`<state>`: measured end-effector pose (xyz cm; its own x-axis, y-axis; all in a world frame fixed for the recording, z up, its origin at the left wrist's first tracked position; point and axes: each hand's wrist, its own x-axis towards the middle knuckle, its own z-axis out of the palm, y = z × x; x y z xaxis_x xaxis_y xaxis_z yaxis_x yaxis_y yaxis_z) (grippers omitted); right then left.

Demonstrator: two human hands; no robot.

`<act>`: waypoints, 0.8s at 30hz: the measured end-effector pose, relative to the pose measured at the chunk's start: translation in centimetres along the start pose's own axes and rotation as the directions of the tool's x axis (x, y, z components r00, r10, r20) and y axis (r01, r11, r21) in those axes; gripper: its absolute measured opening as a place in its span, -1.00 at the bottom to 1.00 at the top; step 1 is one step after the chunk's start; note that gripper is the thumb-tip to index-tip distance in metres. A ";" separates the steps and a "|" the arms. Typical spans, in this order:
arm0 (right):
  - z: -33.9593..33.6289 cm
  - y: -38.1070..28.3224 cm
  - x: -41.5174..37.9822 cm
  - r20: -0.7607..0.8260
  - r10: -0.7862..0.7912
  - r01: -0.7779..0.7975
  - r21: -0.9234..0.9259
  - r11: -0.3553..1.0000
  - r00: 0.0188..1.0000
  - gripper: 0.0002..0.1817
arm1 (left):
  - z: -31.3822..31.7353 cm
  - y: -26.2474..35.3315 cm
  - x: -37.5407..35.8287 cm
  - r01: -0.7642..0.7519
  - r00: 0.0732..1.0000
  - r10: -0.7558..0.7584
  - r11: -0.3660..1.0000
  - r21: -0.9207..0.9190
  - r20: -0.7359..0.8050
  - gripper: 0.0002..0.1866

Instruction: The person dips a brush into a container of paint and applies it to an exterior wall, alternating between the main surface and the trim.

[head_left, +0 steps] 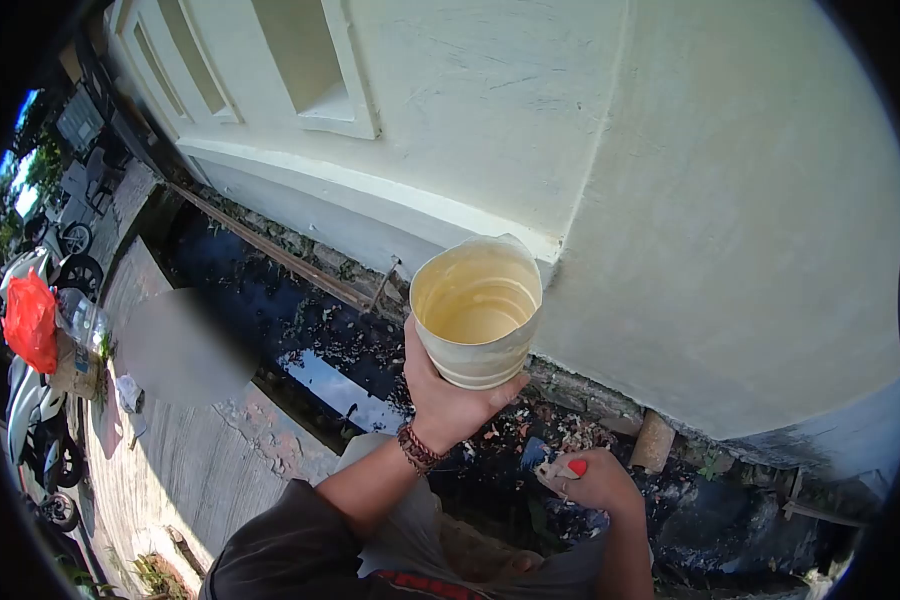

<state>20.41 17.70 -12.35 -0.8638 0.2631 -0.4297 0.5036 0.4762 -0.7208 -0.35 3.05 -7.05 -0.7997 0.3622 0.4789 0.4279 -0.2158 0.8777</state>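
Note:
My left hand is wrapped round a cut-off plastic container, holding it up in front of the wall. Its inside is coated in cream-yellow paint, and a pale yellow layer shows at the bottom. Lower and to the right, my right hand is closed on what looks like a paintbrush, with a red handle end showing by the thumb. Most of that brush is hidden by my fingers. The cream wall rises close in front of both hands, which are apart from it.
A ditch of dark water with leaves and litter runs along the wall's foot. A short pipe sticks out over it. On the left lie a concrete walkway, a red plastic bag and parked motorbikes.

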 end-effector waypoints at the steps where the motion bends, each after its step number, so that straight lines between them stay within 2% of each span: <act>1: -0.1 -0.3 0.0 -0.001 -0.012 0.012 -0.014 1.000 1.000 -0.76 | 0.2 0.0 -0.1 -0.012 1.000 0.012 1.000 -0.002 -0.014 0.07; 3: -0.5 -1.0 0.1 0.027 0.112 -0.110 -0.065 0.992 0.993 -0.76 | 0.5 -0.2 -0.4 -0.048 0.998 0.049 0.998 -0.043 0.033 0.10; 4: -0.9 -1.7 0.1 0.036 0.169 -0.165 -0.092 0.982 0.985 -0.75 | 0.4 -0.3 -0.5 -0.042 0.998 0.041 0.999 0.017 0.052 0.11; 5: -1.0 -1.5 0.4 0.029 0.160 -0.155 -0.113 0.981 0.987 -0.75 | 0.5 -0.2 -0.6 -0.054 0.998 0.054 0.998 0.009 0.033 0.11; 7: -0.5 -0.4 0.5 0.028 0.129 -0.124 -0.135 0.983 0.991 -0.74 | 0.8 0.4 -0.9 0.019 0.997 -0.020 1.000 0.024 0.072 0.10; 8: -0.5 -0.4 0.5 0.046 0.151 -0.146 -0.094 0.985 0.987 -0.74 | 0.7 0.3 -1.1 0.014 0.996 -0.022 0.995 0.104 0.085 0.10; 9: -0.5 -0.8 0.3 0.044 0.146 -0.141 -0.102 0.985 0.988 -0.74 | 0.8 0.4 -1.1 0.008 0.997 -0.016 0.995 0.102 0.077 0.10; 12: -0.6 -0.9 0.0 0.076 0.128 -0.123 -0.068 0.990 0.989 -0.74 | 1.3 0.9 -1.1 0.015 0.993 -0.018 1.000 0.027 0.117 0.11; 16: -0.3 -0.4 -0.3 0.083 0.172 -0.161 -0.126 0.979 0.982 -0.73 | 1.9 1.1 -1.5 -0.016 0.992 0.013 1.000 0.023 0.125 0.11; 21: -0.4 -0.4 -0.7 0.072 0.165 -0.157 -0.098 0.983 0.984 -0.72 | 2.5 1.8 -1.8 0.063 0.989 -0.060 0.998 -0.019 0.135 0.12; 24: -0.6 -0.5 -0.7 0.089 0.158 -0.152 -0.073 0.986 0.983 -0.73 | 2.6 1.9 -1.9 0.053 0.989 -0.050 0.998 -0.018 0.139 0.13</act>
<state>20.81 17.75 -11.38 -0.7686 0.2592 -0.5848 0.6264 0.4906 -0.6058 3.11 4.29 -6.27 -0.7539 0.4946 0.4323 0.3776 -0.2123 0.9013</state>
